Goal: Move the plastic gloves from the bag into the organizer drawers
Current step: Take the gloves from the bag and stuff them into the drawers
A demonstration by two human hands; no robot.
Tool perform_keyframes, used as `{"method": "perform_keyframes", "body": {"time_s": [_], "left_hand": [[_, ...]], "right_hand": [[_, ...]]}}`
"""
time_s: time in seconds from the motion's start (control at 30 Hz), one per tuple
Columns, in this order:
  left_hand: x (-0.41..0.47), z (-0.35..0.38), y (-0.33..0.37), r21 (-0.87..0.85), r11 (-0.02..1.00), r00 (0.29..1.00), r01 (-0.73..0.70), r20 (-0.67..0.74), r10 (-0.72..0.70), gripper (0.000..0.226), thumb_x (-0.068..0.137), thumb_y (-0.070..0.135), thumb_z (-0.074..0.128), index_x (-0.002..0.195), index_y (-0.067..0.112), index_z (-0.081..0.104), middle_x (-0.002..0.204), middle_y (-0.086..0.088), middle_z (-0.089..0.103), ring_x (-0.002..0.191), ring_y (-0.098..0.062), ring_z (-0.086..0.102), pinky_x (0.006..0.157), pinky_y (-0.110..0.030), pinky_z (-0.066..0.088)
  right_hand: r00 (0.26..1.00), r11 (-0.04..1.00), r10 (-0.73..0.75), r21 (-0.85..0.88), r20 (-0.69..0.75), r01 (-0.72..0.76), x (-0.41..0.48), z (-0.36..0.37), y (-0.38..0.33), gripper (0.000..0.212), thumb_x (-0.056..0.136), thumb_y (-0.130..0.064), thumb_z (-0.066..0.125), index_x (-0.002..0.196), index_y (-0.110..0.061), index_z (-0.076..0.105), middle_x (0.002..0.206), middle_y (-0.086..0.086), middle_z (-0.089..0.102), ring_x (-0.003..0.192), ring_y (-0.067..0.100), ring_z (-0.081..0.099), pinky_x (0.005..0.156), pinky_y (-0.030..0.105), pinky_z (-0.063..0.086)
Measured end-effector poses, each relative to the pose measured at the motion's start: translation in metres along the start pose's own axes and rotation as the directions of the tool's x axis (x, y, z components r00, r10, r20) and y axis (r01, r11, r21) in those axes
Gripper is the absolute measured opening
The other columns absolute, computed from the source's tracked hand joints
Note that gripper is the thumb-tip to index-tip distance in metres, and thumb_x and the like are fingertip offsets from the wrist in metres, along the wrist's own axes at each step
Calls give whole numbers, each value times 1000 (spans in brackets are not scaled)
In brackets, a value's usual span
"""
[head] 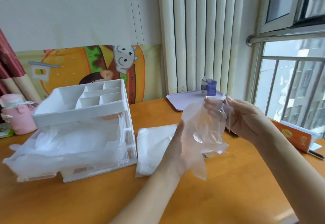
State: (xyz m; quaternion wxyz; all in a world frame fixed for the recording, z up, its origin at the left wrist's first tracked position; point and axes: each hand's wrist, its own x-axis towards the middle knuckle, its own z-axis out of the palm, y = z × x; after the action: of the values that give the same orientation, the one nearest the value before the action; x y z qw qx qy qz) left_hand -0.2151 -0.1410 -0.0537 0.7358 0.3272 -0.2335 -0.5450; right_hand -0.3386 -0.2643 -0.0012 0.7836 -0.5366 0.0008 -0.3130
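Observation:
A clear plastic glove (204,127) hangs in the air between my hands, above the wooden table. My right hand (246,118) pinches its upper edge near the cuff. My left hand (182,146) holds its lower left side, with fingers partly behind the film. The bag of gloves (154,148), a flat whitish packet, lies on the table below and left of the glove. The white organizer (112,107) stands at the left, its lower drawer (66,155) pulled out and heaped with crumpled clear gloves. Its top tray has several compartments.
A lilac tray (182,100) with a small blue-and-white carton (210,86) sits at the back by the radiator. An orange book (295,137) and a pen lie at the right edge. A pink soft item (17,114) stands at the far left.

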Motion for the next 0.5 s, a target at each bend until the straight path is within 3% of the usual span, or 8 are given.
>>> {"method": "perform_keyframes", "body": {"time_s": [0.07, 0.13, 0.17, 0.23, 0.3, 0.37, 0.43, 0.5], "left_hand": [[-1, 6, 2, -38, 991, 991, -132, 23, 132, 35, 97, 25, 52, 120, 0, 60, 115, -12, 64, 115, -24, 61, 105, -40, 45], [-6, 5, 6, 138, 960, 956, -243, -135, 262, 17, 93, 12, 60, 102, 2, 70, 107, -12, 69, 116, -28, 61, 108, -39, 41], [-11, 7, 11, 316, 897, 916, -308, -156, 369, 17, 93, 11, 59, 89, 10, 75, 99, -9, 73, 108, -27, 65, 104, -39, 45], [-29, 17, 23, 648, 661, 856, -378, -27, 516, 32, 96, 12, 56, 73, 20, 78, 87, -2, 76, 96, -24, 69, 96, -37, 51], [-47, 26, 39, 775, 479, 836, -413, 114, 537, 34, 97, 10, 53, 72, 18, 74, 76, 4, 74, 82, -16, 70, 85, -30, 55], [-64, 32, 58, 836, 361, 840, -412, 195, 507, 27, 97, 9, 54, 75, 9, 68, 65, 5, 68, 65, -9, 66, 69, -24, 56], [-79, 35, 76, 882, 251, 857, -399, 261, 444, 23, 96, 12, 56, 78, 4, 66, 62, 3, 64, 55, -8, 61, 59, -22, 53], [-95, 38, 92, 913, 170, 877, -371, 284, 388, 18, 94, 14, 60, 86, 1, 68, 60, 3, 63, 52, -11, 58, 55, -21, 50]], "right_hand": [[998, 998, 59, -8, 35, -59, -13, -6, -7, 41, 80, -19, 65, 107, 11, 66, 107, 24, 66, 99, 30, 69, 80, 34, 58], [987, 984, 162, -81, 7, -161, -22, -14, -12, 33, 75, -12, 63, 100, 10, 69, 94, 24, 68, 82, 28, 72, 68, 31, 59], [973, 961, 226, -155, -38, -230, -25, -16, -14, 29, 79, -6, 57, 100, 11, 67, 92, 25, 69, 76, 27, 72, 63, 29, 59], [937, 858, 328, -376, -122, -349, -26, -19, -13, 25, 89, 1, 48, 108, 11, 61, 101, 25, 69, 80, 26, 71, 70, 31, 59], [928, 738, 297, -562, -226, -374, -24, -19, -14, 20, 94, 0, 49, 108, 2, 63, 106, 17, 70, 87, 22, 70, 83, 33, 56], [958, 710, 137, -649, -252, -272, -19, -4, -22, 18, 94, -5, 52, 104, -8, 67, 112, 11, 70, 100, 20, 68, 93, 31, 50], [994, 751, 28, -654, -106, -91, -17, 23, -35, 24, 93, -29, 55, 111, -16, 65, 120, 5, 67, 112, 15, 62, 100, 28, 45], [994, 721, 49, -692, 102, 36, -14, 56, -48, 59, 76, -62, 63, 121, -23, 60, 122, -5, 66, 115, 5, 59, 99, 22, 46]]}}
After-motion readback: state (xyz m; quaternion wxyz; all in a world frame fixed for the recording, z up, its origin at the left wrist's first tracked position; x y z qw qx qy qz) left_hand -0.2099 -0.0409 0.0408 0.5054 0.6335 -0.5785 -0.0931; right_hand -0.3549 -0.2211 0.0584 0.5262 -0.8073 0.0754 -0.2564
